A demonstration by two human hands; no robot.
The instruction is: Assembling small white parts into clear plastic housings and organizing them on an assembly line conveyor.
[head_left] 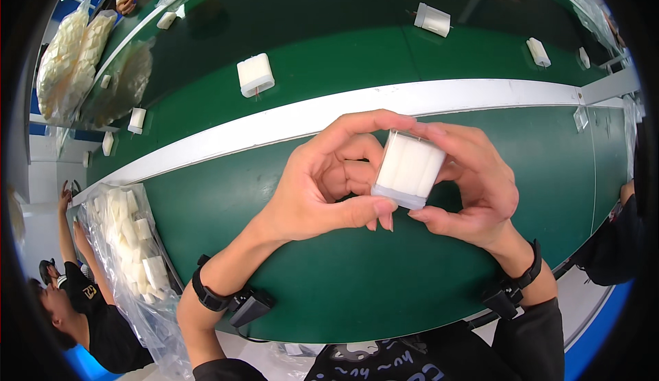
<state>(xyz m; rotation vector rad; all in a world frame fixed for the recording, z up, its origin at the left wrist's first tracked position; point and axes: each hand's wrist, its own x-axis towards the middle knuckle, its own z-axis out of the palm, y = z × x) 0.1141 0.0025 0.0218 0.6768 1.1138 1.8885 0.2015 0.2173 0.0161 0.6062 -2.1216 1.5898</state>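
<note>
Between both hands, raised over the green work table (329, 271), I hold a small clear plastic case (410, 165) packed with white rolls and edged in pale grey along its lower side. My left hand (329, 175) pinches it from the left, thumb at the lower corner and index finger along the top. My right hand (473, 182) grips the opposite side, thumb near the bottom and fingers at the upper edge. What the white filling is made of, I cannot tell.
Beyond a white rail (357, 103) runs a green conveyor belt (329, 58) carrying white blocks, one with a grey end (255, 75), another with thin wires (432, 20). A clear bag of white pieces (130, 244) lies at left. Other people (89, 312) work nearby.
</note>
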